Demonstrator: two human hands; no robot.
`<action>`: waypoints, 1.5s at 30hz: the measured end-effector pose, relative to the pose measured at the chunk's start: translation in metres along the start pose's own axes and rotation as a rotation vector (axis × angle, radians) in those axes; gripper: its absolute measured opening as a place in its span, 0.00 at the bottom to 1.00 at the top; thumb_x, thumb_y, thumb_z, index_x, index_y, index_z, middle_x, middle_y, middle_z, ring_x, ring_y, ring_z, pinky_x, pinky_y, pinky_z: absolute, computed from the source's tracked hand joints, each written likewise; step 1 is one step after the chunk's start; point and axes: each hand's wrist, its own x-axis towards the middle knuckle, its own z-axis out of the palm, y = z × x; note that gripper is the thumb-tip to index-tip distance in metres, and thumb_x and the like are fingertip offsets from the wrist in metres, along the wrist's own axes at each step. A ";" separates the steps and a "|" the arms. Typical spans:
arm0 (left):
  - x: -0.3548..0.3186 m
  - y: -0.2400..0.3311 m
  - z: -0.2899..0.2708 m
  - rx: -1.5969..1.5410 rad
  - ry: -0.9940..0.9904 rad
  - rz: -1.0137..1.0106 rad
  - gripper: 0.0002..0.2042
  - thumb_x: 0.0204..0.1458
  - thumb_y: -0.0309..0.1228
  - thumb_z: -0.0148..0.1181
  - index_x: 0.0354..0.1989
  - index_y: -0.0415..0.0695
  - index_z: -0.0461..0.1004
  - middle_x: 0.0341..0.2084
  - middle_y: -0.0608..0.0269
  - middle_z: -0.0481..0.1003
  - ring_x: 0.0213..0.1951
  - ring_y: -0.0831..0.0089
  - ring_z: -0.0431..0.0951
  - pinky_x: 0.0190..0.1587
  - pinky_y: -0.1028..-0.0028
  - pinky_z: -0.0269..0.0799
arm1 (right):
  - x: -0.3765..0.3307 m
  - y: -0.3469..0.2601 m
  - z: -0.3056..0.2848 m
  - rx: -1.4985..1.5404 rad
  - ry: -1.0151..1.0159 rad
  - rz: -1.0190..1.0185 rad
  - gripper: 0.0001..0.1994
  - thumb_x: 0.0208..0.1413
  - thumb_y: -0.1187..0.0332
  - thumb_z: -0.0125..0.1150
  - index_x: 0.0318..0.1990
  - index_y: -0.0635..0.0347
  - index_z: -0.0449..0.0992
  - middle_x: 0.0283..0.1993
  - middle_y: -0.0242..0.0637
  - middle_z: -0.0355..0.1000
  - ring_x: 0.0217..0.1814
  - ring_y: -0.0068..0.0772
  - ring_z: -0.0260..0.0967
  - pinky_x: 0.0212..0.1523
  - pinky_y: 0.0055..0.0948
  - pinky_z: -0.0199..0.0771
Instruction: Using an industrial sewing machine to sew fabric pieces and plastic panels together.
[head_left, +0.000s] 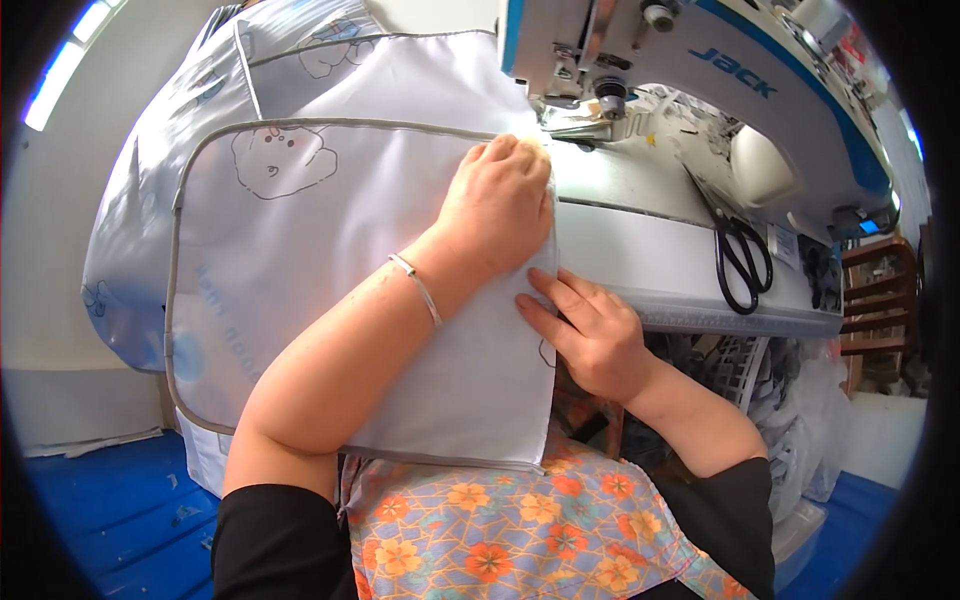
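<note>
With the pale fabric (pixel 300 240) at centre-left, we do best keeping its right edge flat: our left hand (pixel 498 208), curled, rests on it, our right hand (pixel 597 338), loosely bent, touches it; whether either grips, we cannot tell.

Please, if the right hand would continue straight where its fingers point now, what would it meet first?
Going on over the white fabric, the right hand would probably meet the left hand first, near its wrist; exact depth is unclear.
</note>
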 end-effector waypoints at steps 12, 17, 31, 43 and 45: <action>0.004 -0.004 0.005 0.042 0.041 0.018 0.13 0.51 0.31 0.58 0.43 0.37 0.77 0.44 0.53 0.76 0.53 0.58 0.73 0.59 0.60 0.68 | 0.010 0.000 -0.003 0.018 0.039 0.006 0.19 0.48 0.70 0.58 0.49 0.55 0.84 0.55 0.42 0.77 0.50 0.43 0.78 0.47 0.34 0.80; 0.003 -0.003 0.003 0.016 0.002 0.004 0.16 0.53 0.30 0.57 0.48 0.36 0.76 0.49 0.51 0.76 0.56 0.56 0.72 0.61 0.59 0.67 | 0.025 0.031 -0.023 0.380 -0.133 0.120 0.17 0.47 0.81 0.57 0.45 0.60 0.82 0.51 0.47 0.77 0.47 0.47 0.77 0.48 0.37 0.79; 0.002 0.000 -0.001 -0.004 0.044 0.020 0.09 0.51 0.30 0.58 0.37 0.39 0.75 0.40 0.54 0.78 0.52 0.59 0.75 0.58 0.59 0.69 | 0.081 0.111 0.020 0.047 -0.141 0.288 0.16 0.58 0.73 0.56 0.53 0.55 0.79 0.42 0.44 0.72 0.44 0.49 0.73 0.44 0.44 0.75; 0.008 -0.005 0.003 -0.002 0.062 0.021 0.06 0.49 0.29 0.59 0.34 0.41 0.76 0.36 0.58 0.77 0.50 0.61 0.75 0.56 0.60 0.70 | 0.087 0.115 0.016 0.156 -0.105 0.319 0.16 0.59 0.73 0.56 0.53 0.56 0.79 0.46 0.46 0.75 0.47 0.51 0.73 0.47 0.43 0.75; 0.010 -0.005 0.002 0.002 0.048 0.006 0.06 0.49 0.29 0.59 0.33 0.41 0.76 0.35 0.59 0.78 0.50 0.60 0.75 0.54 0.60 0.70 | 0.091 0.116 0.015 0.155 -0.190 0.320 0.15 0.60 0.72 0.55 0.53 0.57 0.78 0.46 0.47 0.76 0.48 0.51 0.74 0.48 0.43 0.76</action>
